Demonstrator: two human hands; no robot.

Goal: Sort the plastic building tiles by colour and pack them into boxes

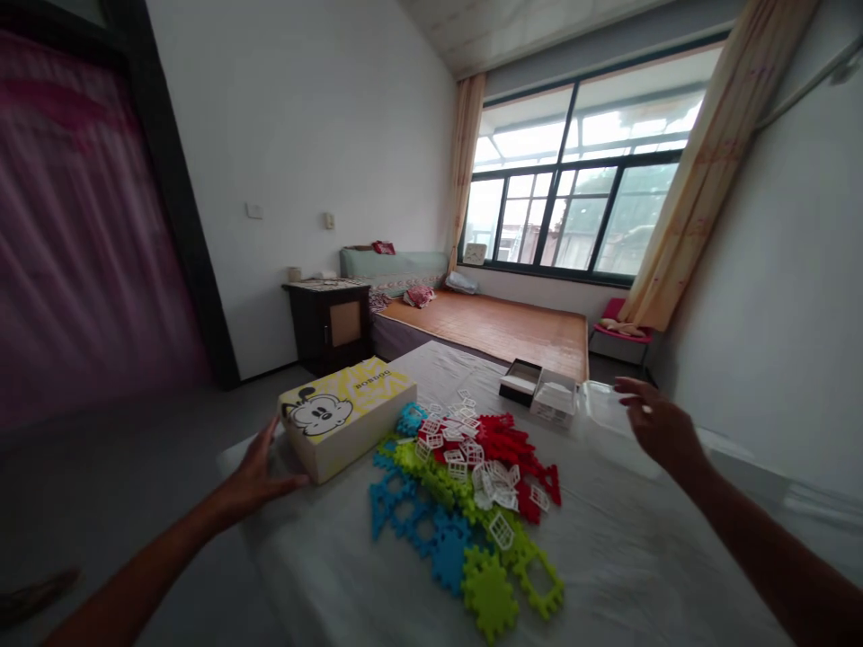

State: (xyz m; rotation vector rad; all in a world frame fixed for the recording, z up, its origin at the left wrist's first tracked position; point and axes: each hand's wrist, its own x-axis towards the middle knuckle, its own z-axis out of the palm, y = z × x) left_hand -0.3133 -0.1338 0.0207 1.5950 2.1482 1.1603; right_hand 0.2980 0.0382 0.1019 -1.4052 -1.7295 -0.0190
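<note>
1. Had the left hand (pixel 260 476) spread at the left end of the dog-print box (pixel 357 418), with thumb well apart from fingers and low by the near corner; clasped nothing, apparently only bracing the box. Could not tell the firmness of any touch.
2. Found the box lying near the left edge of the cloth-covered table (pixel 607 575), perhaps leaving the middle for loose parts.
3. Saw blue pieces (pixel 449 553) and green pieces (pixel 489 593), flat and toothed, strewn toward the near side, seemingly within reach of both hands.
4. Noted white lattice frames (pixel 458 431) scattered over green pieces and red pieces (pixel 512 440), probably light enough to rest there.
5. Saw a small black box (pixel 520 382) beside a small clear box (pixel 554 397) behind the heap, likely out of its way.
6. Held the right hand (pixel 653 427) at the clear container (pixel 610 436), with fingers half bent over its right side, perhaps for control of the rim. Could not tell gripping from mere nearness.
</note>
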